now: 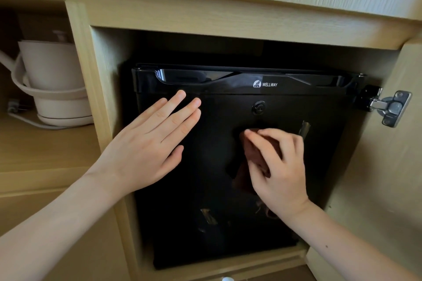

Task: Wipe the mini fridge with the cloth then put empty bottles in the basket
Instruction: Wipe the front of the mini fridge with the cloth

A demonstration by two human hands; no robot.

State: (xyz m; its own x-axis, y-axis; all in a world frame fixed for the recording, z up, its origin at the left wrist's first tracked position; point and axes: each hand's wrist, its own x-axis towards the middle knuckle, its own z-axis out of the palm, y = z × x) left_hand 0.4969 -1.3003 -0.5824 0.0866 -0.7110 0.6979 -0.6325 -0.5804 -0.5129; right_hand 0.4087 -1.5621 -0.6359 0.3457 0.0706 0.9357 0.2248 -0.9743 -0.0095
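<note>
- Bare forearms reach in from the two bottom corners, nearest the viewer. The left grip (150, 143) is open, fingers straight and flat on the upper left of the mini fridge (205, 201) door.
- The right grip (280, 166) has its fingers curled round a bunched cloth (242, 175) and presses it to the middle of the door.
- A pale wooden cabinet (102, 75) fills the view, split into two open compartments by an upright post.
- The right compartment holds the black mini fridge with its door shut. The fridge nearly fills the space: a narrow dark gap runs down its left side, a deeper one lies above its top edge, and a little room shows on the right.
- The left compartment holds a white kettle (52, 70) upright on its base, with its cord (34, 124) trailing over the shelf. Bare shelf lies in front of it.
- The reddish-brown cloth lies against the door just below the lock, one end hanging down under the fingers.
- A metal hinge (388, 107) sits on the right wooden panel, level with the fridge's top corner.
- A round lock (258, 107) sits high on the door, under the white WELLWAY logo (266, 84).
</note>
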